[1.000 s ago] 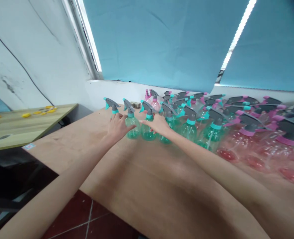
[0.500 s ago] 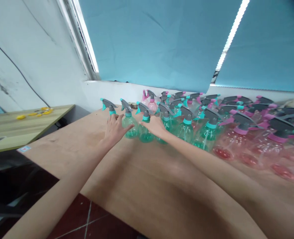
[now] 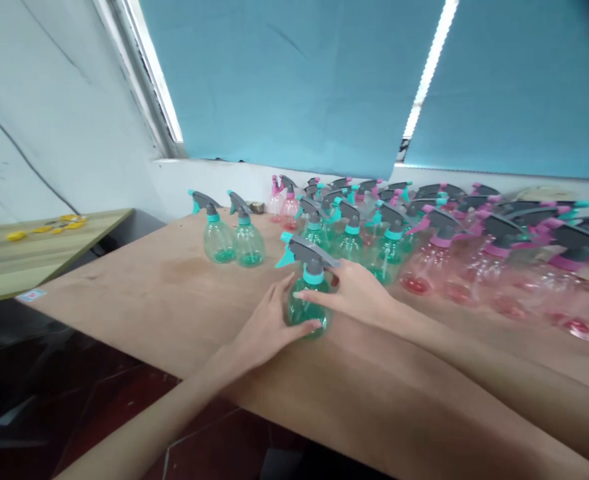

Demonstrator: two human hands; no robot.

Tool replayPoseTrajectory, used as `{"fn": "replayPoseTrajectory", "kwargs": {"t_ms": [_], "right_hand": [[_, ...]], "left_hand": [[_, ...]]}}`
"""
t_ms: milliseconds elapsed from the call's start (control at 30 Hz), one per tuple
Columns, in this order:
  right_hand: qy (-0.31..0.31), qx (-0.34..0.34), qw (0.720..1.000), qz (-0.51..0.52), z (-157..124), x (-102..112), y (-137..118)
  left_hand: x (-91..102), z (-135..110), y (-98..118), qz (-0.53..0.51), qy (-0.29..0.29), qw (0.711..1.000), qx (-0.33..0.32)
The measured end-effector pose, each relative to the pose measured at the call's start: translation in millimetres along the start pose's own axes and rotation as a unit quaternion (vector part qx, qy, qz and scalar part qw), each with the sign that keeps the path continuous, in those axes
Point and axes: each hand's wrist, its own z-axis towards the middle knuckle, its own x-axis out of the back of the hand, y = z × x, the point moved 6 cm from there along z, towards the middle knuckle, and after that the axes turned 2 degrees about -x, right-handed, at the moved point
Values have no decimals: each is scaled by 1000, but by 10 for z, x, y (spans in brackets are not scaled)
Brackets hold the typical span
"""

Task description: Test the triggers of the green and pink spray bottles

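Observation:
A green spray bottle [image 3: 307, 313] with a grey and turquoise trigger head stands upright near the front of the wooden table [image 3: 174, 300]. My left hand [image 3: 267, 327] curls round the lower left of its body, thumb across the front. From the other side my right hand [image 3: 362, 293] grips it just below the collar. Two more green spray bottles [image 3: 219, 243] stand side by side to the left, farther back. Behind and right of my hands is a row of green spray bottles [image 3: 350, 243], partly hidden by my right hand.
Many pink spray bottles [image 3: 429, 263] crowd the right side of the table. At the back, a small box [image 3: 257, 207] sits near the wall. A lower wooden desk [image 3: 24, 260] with yellow pieces [image 3: 69, 221] is at the left. A blue blind [image 3: 284, 87] covers the window.
Both hands have come toward me with one green spray bottle, drawn out of the row. Earlier my left hand was by the leftmost bottles; now it is round the drawn-out one.

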Motion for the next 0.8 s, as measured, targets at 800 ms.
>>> {"fn": "replayPoseTrajectory", "kwargs": {"t_ms": [800], "right_hand": [[92, -56, 977, 183, -1040, 971, 1154]], "left_hand": [[-1442, 564, 1496, -170, -195, 948, -183]]}}
